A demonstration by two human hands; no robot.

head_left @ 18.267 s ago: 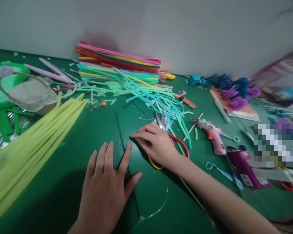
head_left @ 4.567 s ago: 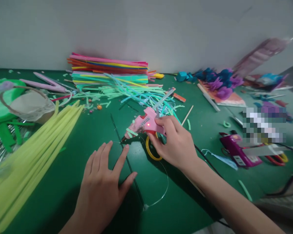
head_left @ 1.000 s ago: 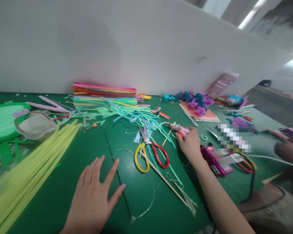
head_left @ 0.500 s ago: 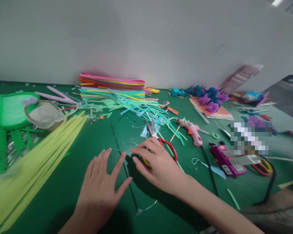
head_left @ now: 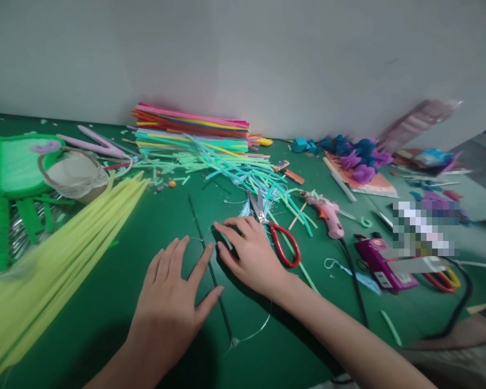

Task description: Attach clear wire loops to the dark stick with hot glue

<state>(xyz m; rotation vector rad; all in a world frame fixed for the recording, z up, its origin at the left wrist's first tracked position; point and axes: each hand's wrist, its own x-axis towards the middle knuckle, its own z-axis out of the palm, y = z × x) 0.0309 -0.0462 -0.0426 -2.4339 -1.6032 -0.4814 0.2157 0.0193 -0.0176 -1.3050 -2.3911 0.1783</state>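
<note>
thin dark rod (head_left: 210, 270) w/ clear wire loop (head_left: 254, 332), flat on mat.

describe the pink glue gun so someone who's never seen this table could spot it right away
On the green table, look right of the big stack of coloured pipe cleaners by the wall, past the scissors beside the right hand. The pink glue gun lies there on its side, untouched. Its pale pink body, orange trigger and black cord set it apart from the darker magenta device nearer the table's edge.

Bare table (head_left: 154, 227) lies open ahead of the left hand (head_left: 168, 308). Yellow sticks (head_left: 60, 254) block the left; scissors (head_left: 273, 232) and glue gun (head_left: 328, 213) crowd the right.
</note>
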